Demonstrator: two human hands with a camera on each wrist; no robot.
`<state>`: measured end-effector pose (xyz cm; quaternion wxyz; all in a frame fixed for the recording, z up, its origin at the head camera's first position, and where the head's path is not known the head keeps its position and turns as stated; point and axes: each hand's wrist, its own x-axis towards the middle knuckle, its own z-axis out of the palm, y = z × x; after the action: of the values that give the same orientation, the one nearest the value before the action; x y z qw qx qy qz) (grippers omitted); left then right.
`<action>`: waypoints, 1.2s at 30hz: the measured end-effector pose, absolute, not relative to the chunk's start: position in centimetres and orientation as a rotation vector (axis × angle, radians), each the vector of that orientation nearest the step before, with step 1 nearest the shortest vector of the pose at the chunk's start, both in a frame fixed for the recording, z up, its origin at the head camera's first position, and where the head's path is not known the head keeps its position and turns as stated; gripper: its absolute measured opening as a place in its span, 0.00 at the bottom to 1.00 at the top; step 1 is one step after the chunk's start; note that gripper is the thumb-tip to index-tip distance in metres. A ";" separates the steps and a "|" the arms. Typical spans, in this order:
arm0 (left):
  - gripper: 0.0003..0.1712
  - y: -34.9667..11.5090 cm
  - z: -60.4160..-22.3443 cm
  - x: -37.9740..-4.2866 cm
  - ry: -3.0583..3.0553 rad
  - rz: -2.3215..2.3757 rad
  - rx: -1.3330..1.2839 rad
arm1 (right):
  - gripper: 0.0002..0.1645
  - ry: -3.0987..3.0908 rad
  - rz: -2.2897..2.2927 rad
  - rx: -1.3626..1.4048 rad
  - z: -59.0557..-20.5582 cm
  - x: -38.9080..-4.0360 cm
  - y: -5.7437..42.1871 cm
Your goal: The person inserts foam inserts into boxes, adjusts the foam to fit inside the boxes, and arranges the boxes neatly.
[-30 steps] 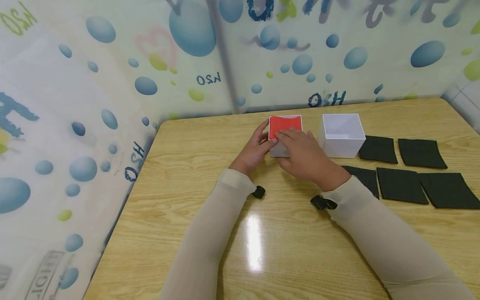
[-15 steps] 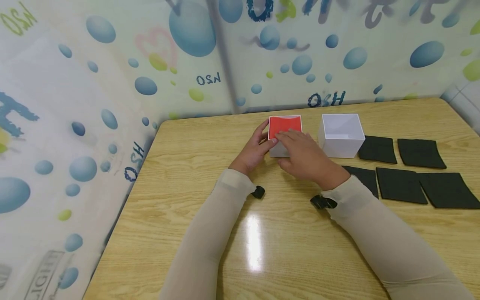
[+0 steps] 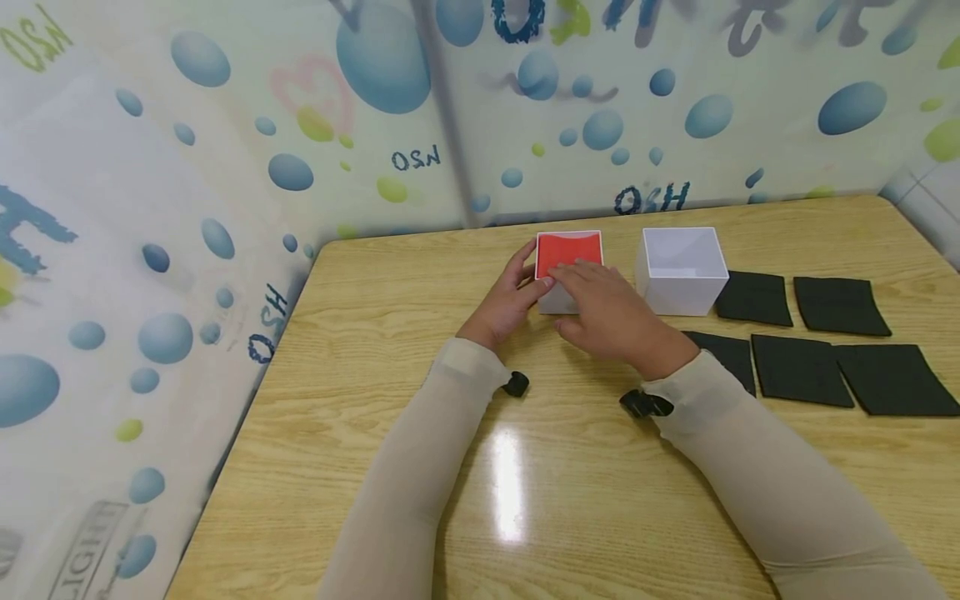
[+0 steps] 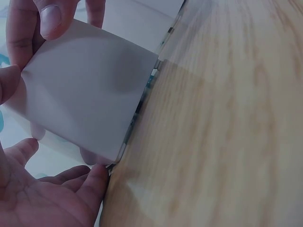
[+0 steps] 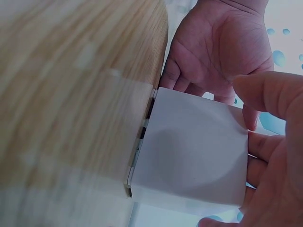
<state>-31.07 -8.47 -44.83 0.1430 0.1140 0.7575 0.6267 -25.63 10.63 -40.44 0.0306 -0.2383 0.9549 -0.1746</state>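
A white square box (image 3: pixel 557 300) stands near the table's back edge, with a red cloth-like sheet (image 3: pixel 570 247) at its top opening. From the left, my left hand (image 3: pixel 504 304) holds the box, its thumb at the near top corner and its fingers along the side. My right hand (image 3: pixel 611 312) lies over the near rim, its straight fingers resting on the red sheet. Both wrist views face the box's plain front wall (image 4: pixel 90 90), the sheet being hidden there. In the right wrist view the left palm (image 5: pixel 218 52) shows beyond the box.
Just right of the hands is a second white box (image 3: pixel 681 296), open at the top with no contents showing. Several black square cloths (image 3: pixel 843 305) lie flat in two rows on the wooden table (image 3: pixel 375 375). A wall printed with blue bubbles (image 3: pixel 540 175) rises directly behind the table.
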 end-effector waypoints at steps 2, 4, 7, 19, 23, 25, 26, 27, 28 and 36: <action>0.43 -8.5 -44.8 -31.0 2.183 1.809 0.332 | 0.46 2.942 -0.544 -0.736 -40.5 -25.6 10.6; 0.44 -8.5 -44.8 -31.0 2.181 1.811 0.335 | 0.46 2.941 -0.548 -0.737 -40.4 -25.6 10.6; 0.44 -8.5 -44.8 -30.9 2.184 1.809 0.337 | 0.46 2.942 -0.546 -0.739 -40.5 -25.7 10.6; 0.44 -8.5 -44.7 -30.9 2.177 1.812 0.324 | 0.44 2.949 -0.590 -0.746 -40.6 -25.7 10.6; 0.43 -8.5 -44.6 -30.9 2.181 1.805 0.314 | 0.45 2.952 -0.590 -0.751 -40.6 -25.8 10.5; 0.43 -8.5 -44.6 -30.9 2.188 1.796 0.305 | 0.45 2.951 -0.592 -0.751 -40.6 -25.7 10.5; 0.43 -8.5 -44.5 -30.8 2.191 1.791 0.300 | 0.46 2.950 -0.591 -0.753 -40.6 -25.7 10.5; 0.43 -8.5 -44.5 -30.8 2.195 1.786 0.294 | 0.46 2.949 -0.592 -0.752 -40.6 -25.7 10.5; 0.43 -8.5 -44.5 -30.8 2.194 1.785 0.293 | 0.46 2.948 -0.591 -0.752 -40.6 -25.7 10.5; 0.43 -8.5 -44.5 -30.8 2.186 1.784 0.280 | 0.48 2.945 -0.582 -0.749 -40.7 -25.7 10.6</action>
<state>-30.78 -8.49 -44.49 0.1525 0.0975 0.7620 0.6218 -25.66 10.63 -40.66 0.0237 -0.2420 0.9516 -0.1881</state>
